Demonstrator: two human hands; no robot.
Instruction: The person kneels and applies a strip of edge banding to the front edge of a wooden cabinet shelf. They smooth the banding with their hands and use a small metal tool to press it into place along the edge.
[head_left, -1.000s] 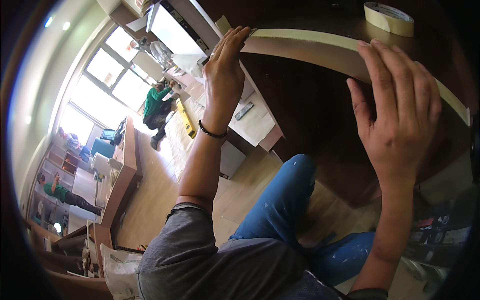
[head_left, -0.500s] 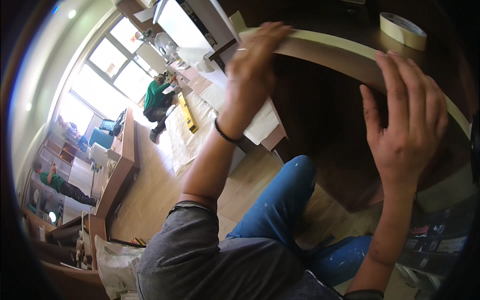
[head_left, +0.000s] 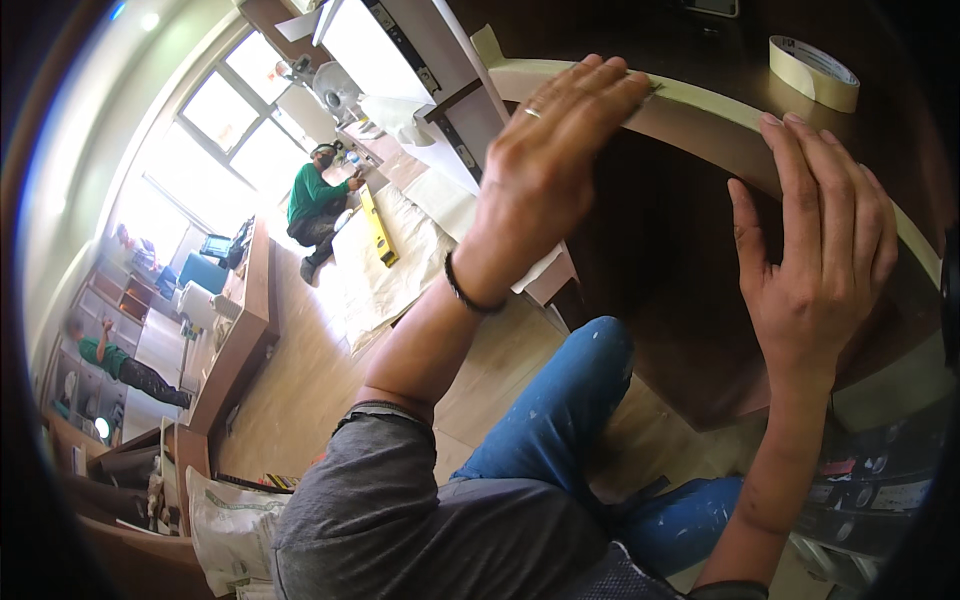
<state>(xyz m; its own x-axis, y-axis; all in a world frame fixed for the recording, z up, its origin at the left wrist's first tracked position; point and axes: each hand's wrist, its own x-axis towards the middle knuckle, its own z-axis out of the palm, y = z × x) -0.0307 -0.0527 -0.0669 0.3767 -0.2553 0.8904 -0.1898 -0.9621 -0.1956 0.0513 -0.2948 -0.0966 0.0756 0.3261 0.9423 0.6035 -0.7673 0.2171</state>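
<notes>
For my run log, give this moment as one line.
left hand flat on tape strip along dark shelf edge | right hand pressing strip | tape roll on top

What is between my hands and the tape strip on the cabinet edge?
Nothing visible. The left hand lies flat on the masking tape strip along the dark wooden edge, and the right hand's fingertips press it too. The tape roll sits apart on top.

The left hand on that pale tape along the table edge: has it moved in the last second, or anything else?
The left hand slid rightward along the tape strip on the dark table edge, closing toward the right hand, its fingers flat on the strip. The right hand stayed pressed flat on the edge, and the tape roll stayed on the tabletop.
</notes>
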